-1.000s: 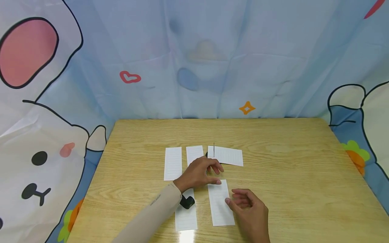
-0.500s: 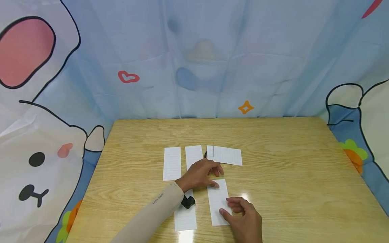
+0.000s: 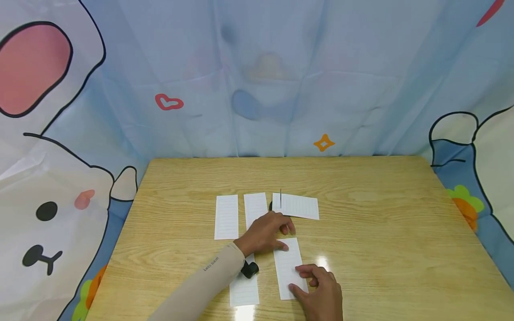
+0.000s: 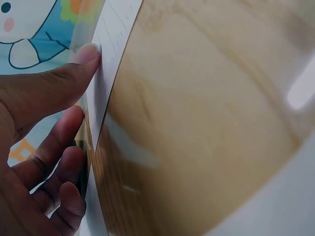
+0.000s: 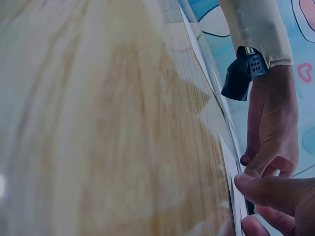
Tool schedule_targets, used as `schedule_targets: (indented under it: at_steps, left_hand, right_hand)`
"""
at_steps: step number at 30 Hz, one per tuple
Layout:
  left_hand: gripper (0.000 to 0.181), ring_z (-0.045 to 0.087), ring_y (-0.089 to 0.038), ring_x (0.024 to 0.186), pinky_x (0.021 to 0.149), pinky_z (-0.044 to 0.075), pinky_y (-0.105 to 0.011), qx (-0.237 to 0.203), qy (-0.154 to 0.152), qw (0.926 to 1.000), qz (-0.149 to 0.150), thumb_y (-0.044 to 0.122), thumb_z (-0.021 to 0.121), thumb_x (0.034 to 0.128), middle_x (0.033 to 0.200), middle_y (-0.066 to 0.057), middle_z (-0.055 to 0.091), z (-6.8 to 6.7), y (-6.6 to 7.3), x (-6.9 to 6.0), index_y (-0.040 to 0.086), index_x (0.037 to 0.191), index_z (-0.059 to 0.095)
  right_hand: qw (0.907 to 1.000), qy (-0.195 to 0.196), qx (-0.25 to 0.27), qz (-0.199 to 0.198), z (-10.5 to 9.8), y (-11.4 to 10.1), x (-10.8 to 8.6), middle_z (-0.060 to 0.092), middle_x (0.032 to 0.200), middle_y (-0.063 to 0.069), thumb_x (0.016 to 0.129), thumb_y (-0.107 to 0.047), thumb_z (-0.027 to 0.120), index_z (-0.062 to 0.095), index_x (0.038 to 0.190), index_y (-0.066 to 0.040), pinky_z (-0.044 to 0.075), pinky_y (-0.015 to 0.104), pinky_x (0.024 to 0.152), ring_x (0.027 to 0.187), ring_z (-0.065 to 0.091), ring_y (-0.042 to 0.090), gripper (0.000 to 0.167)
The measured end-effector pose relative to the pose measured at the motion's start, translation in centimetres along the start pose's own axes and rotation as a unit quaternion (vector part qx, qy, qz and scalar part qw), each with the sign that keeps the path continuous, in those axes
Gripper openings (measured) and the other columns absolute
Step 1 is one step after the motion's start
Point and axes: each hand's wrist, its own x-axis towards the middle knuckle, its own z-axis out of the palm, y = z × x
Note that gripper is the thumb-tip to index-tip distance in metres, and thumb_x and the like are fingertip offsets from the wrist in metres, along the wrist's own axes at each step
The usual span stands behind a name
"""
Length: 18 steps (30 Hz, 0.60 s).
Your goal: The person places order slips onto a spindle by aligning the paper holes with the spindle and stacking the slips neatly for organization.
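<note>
A lined white card [image 3: 286, 272] lies lengthwise between the two hands in the head view. My left hand [image 3: 267, 231] reaches across from the left, its thumb resting on the card's far end and its other fingers loosely bent beyond it. At the card's near right edge, my right hand [image 3: 321, 290] touches it with thumb and fingertips, the fingers bent but not closed. In the left wrist view, the thumb of the left hand [image 4: 44, 132] lies against the white card [image 4: 108, 64]. The right wrist view has the right hand [image 5: 280, 201] at the card's edge.
On the wooden table [image 3: 393, 232] lie more lined cards: one at the left [image 3: 226, 217], one beside it [image 3: 255, 206], one nearer [image 3: 244, 292] partly under the left arm, and a sideways one [image 3: 301, 207] beyond the left hand, with a thin dark upright line at it.
My right hand has moved left and slightly nearer, from beside the card's right edge onto it. The left thumb has shifted slightly nearer along the card. The cards look still.
</note>
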Motion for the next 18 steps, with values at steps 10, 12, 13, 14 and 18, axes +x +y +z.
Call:
schedule_targets:
  at_steps: [10, 12, 13, 14, 18]
  left_hand:
    - [0.045, 0.058, -0.004, 0.096, 0.086, 0.049, -0.02, 0.006, -0.009, 0.9999, 0.011, 0.028, 0.097, 0.0792, 0.096, 0.011, 0.068, 0.37, 0.53, -0.19, 0.024, 0.116, 0.071]
    - [0.044, 0.058, -0.002, 0.094, 0.085, 0.049, -0.019, 0.006, -0.008, 0.9999, 0.011, 0.027, 0.097, 0.0792, 0.094, 0.011, 0.067, 0.43, 0.58, -0.17, 0.024, 0.116, 0.071]
    - [0.044, 0.058, -0.002, 0.092, 0.085, 0.049, -0.019, 0.004, -0.009, 0.9999, 0.011, 0.026, 0.096, 0.0794, 0.093, 0.011, 0.067, 0.45, 0.6, -0.18, 0.024, 0.116, 0.071]
    - [0.044, 0.058, -0.001, 0.091, 0.084, 0.048, -0.019, 0.002, -0.009, 0.9999, 0.01, 0.025, 0.096, 0.0797, 0.092, 0.011, 0.068, 0.47, 0.62, -0.19, 0.024, 0.115, 0.071]
    - [0.044, 0.06, -0.001, 0.09, 0.086, 0.048, -0.018, -0.012, -0.008, 0.9998, 0.012, 0.021, 0.096, 0.0796, 0.093, 0.009, 0.07, 0.56, 0.74, -0.19, 0.022, 0.115, 0.07]
  right_hand:
    - [0.9997, -0.025, 0.0, 0.004, -0.13, 0.2, 0.34, 0.076, 0.093, -0.003, 0.069, -0.01, 0.099, 0.081, 0.1, -0.016, 0.045, 0.025, 0.075, 0.081, 0.054, 0.01, 0.037]
    - [0.9995, -0.029, -0.002, 0.008, -0.15, 0.14, 0.36, 0.076, 0.093, -0.002, 0.07, -0.01, 0.099, 0.081, 0.1, -0.016, 0.045, 0.026, 0.076, 0.081, 0.054, 0.01, 0.036]
    - [0.9995, -0.031, -0.002, 0.011, -0.17, 0.11, 0.36, 0.076, 0.094, -0.002, 0.07, -0.01, 0.098, 0.081, 0.1, -0.016, 0.045, 0.026, 0.076, 0.081, 0.054, 0.01, 0.036]
    - [0.9994, -0.032, -0.003, 0.012, -0.19, 0.08, 0.36, 0.076, 0.094, -0.002, 0.07, -0.01, 0.098, 0.08, 0.101, -0.015, 0.045, 0.026, 0.076, 0.082, 0.054, 0.011, 0.036]
    - [0.9992, -0.035, -0.003, 0.019, -0.29, -0.08, 0.33, 0.076, 0.096, 0.0, 0.071, -0.009, 0.098, 0.08, 0.101, -0.014, 0.044, 0.027, 0.077, 0.083, 0.054, 0.012, 0.035]
